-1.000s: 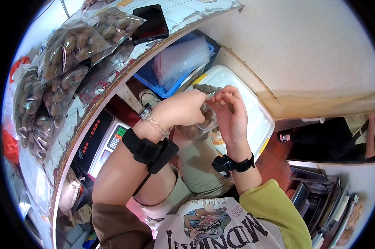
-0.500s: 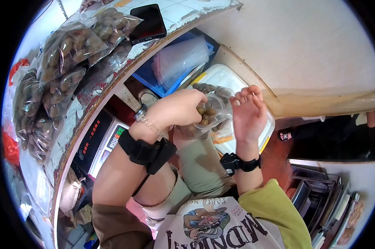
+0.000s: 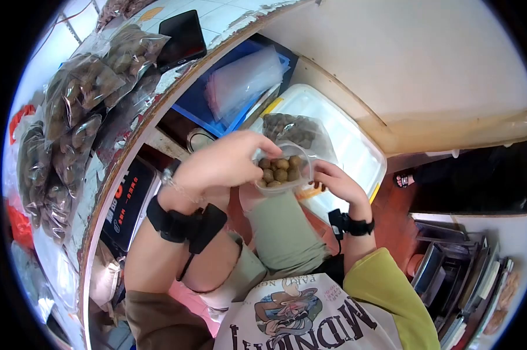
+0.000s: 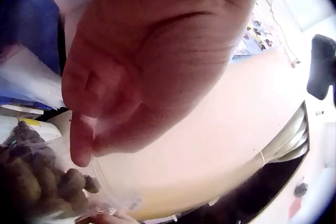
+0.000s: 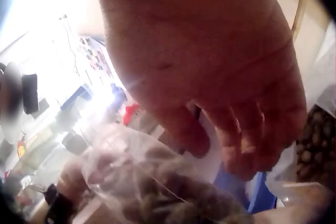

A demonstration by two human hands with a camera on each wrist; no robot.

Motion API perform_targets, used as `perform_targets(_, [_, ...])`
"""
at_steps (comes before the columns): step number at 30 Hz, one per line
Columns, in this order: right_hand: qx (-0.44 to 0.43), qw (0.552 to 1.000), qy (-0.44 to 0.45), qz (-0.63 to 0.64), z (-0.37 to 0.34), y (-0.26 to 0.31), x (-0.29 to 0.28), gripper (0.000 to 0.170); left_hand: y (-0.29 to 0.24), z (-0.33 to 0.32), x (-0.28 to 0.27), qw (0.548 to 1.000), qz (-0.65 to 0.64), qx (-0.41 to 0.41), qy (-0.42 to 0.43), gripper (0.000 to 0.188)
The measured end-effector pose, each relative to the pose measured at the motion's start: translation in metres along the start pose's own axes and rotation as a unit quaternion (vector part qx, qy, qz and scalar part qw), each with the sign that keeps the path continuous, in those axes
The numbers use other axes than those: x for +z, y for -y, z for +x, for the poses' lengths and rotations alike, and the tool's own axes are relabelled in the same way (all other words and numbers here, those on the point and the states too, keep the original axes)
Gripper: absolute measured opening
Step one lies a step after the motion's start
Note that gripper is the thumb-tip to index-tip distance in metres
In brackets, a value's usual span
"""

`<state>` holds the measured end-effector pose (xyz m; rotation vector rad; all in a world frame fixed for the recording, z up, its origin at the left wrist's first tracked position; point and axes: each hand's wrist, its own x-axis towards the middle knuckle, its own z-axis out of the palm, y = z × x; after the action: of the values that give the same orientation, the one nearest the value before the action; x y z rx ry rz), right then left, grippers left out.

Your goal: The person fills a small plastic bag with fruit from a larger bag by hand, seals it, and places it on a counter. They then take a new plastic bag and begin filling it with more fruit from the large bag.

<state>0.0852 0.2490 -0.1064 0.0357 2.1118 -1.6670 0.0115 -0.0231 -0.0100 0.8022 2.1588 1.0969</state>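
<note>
In the head view, brown-green round fruits (image 3: 281,174) lie in clear plastic with a wide round mouth (image 3: 285,147); whether it is a bag or a tub, I cannot tell. My left hand (image 3: 220,163) holds its left rim, and the left wrist view shows thumb and finger of that hand (image 4: 152,50) pinched together above the fruits (image 4: 47,182). At the right rim is my right hand (image 3: 340,182), its fingers loosely bent. The right wrist view shows a gap between thumb and fingers of this hand (image 5: 205,56), beside the blurred plastic and fruits (image 5: 173,192).
A filled bag (image 3: 295,129) lies behind on a white lid (image 3: 357,146). At upper left are a blue bin (image 3: 200,119) with plastic sheets, a phone (image 3: 182,39) and bagged fruits (image 3: 80,87) on the counter. A scale (image 3: 126,204) sits below the counter's edge.
My right hand, raised and apart from the plastic half a second ago, has come down to its right rim. The plastic's mouth now faces up more, showing more fruits. The view has shifted slightly.
</note>
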Motion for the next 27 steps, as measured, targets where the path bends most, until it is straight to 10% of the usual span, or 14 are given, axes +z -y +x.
perform_targets(3, [-0.048,0.998,0.022,-0.045,0.045,-0.05,0.007,0.019,-0.002,-0.004,0.001,1.0,0.015,0.01,0.014,0.044])
perform_targets(4, [-0.079,0.993,0.029,-0.08,0.063,-0.071,0.006,0.02,0.01,-0.001,0.008,0.989,0.065,0.13,0.019,0.045])
perform_targets(8, [-0.077,0.971,-0.049,-0.219,0.118,-0.148,0.013,0.021,-0.009,-0.004,0.002,0.996,0.069,0.045,0.033,0.044])
perform_targets(13, [-0.076,0.843,-0.261,-0.465,0.133,-0.139,0.018,0.039,-0.002,-0.003,-0.002,0.994,0.099,0.032,0.016,0.045])
perform_targets(17, [-0.069,0.888,-0.316,-0.326,0.134,-0.11,0.026,0.057,0.008,-0.003,0.003,0.989,0.12,0.067,0.058,0.046])
perform_targets(22, [-0.132,0.667,-0.436,-0.589,0.188,-0.152,0.022,0.081,0.002,-0.005,0.002,0.978,0.183,0.095,-0.017,0.038])
perform_targets(27, [-0.124,0.751,-0.363,-0.537,0.178,-0.136,0.005,0.095,0.001,-0.006,0.002,0.984,0.155,0.051,-0.072,0.032])
